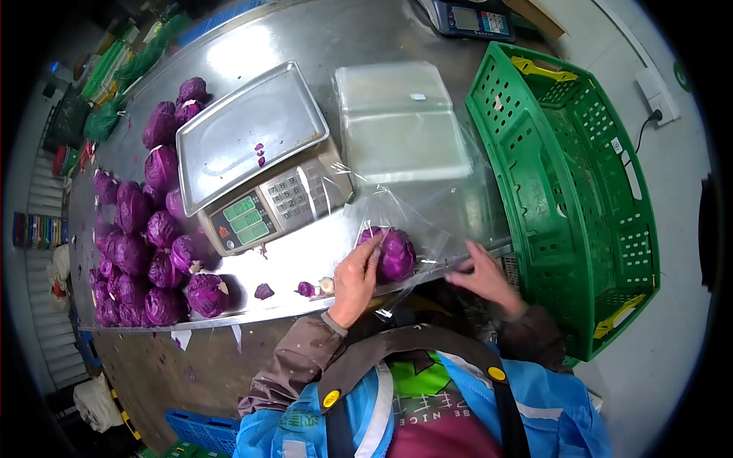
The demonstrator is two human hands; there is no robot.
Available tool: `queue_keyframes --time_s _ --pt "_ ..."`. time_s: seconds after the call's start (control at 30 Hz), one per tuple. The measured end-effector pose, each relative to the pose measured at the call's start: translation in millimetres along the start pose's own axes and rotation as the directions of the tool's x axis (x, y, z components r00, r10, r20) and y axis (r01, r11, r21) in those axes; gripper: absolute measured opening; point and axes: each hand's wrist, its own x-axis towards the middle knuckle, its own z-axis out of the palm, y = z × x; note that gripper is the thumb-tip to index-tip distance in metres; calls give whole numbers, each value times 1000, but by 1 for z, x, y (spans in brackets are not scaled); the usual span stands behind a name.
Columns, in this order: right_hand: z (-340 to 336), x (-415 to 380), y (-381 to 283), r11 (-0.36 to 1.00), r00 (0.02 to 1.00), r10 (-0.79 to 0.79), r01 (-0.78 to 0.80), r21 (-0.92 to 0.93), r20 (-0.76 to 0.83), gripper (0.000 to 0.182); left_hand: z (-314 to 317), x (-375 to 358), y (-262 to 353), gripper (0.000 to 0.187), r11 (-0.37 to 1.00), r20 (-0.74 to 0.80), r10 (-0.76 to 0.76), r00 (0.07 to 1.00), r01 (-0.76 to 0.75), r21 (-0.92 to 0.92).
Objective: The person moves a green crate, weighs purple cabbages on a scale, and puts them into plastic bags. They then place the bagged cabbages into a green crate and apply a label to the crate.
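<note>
A purple cabbage (pixel 396 255) lies inside a clear plastic bag (pixel 432 233) at the front edge of the steel table. My left hand (pixel 356 281) is closed on its left side, thumb and fingers pressing the film against it. To the right of the bag, my right hand (pixel 486 278) has its fingers apart, slightly blurred, with the fingertips close to the bag's right edge. Behind the cabbage lies a stack of flat clear bags (pixel 406 145). Trimmed cabbage stem pieces (pixel 307 288) rest just left of my left hand.
A digital scale (pixel 263 204) with a metal pan (pixel 256 130) holding small leaf scraps stands left of the bags. Many purple cabbages (pixel 131 254) are heaped at the left. A green crate (pixel 534 191) stands to the right. Another device (pixel 467 19) sits at the far edge.
</note>
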Motion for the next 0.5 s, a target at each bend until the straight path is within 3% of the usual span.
queue_keyframes --time_s 0.03,0.07,0.1,0.17,0.2,0.23,0.37,0.4,0.43,0.5 --pt "13 12 -13 948 980 195 -201 248 48 31 -2 -2 2 29 1000 -29 15 999 -14 16" --pt "25 23 -24 795 922 363 -383 470 138 28 -5 -5 8 29 998 -42 13 999 -10 59" --pt "36 32 -27 793 925 355 -375 480 135 28 -7 -8 6 29 997 -47 16 999 -13 70" --pt "50 47 -36 829 944 199 -306 469 265 21 -12 -15 4 26 986 8 -124 992 122 111" --pt "52 50 -42 829 976 145 -208 520 160 17 -17 -14 1 21 973 40 -208 977 202 108" --pt "41 54 -52 828 978 134 -199 524 161 17 -18 -15 -18 18 981 -80 -183 980 188 49" --pt "-73 71 -98 604 979 62 -191 774 193 15 -84 17 46 20 956 -215 -244 946 198 -218" --pt "-89 77 -105 565 989 48 -143 812 141 16 -98 24 54 19 996 -278 -80 957 70 -46" --pt "-89 82 -107 567 989 29 -134 813 142 16 -106 29 65 18 983 -253 -144 957 110 -144" --pt "-89 96 -116 702 984 -76 -63 710 163 16 -115 32 68 14 995 -102 -101 990 102 7"
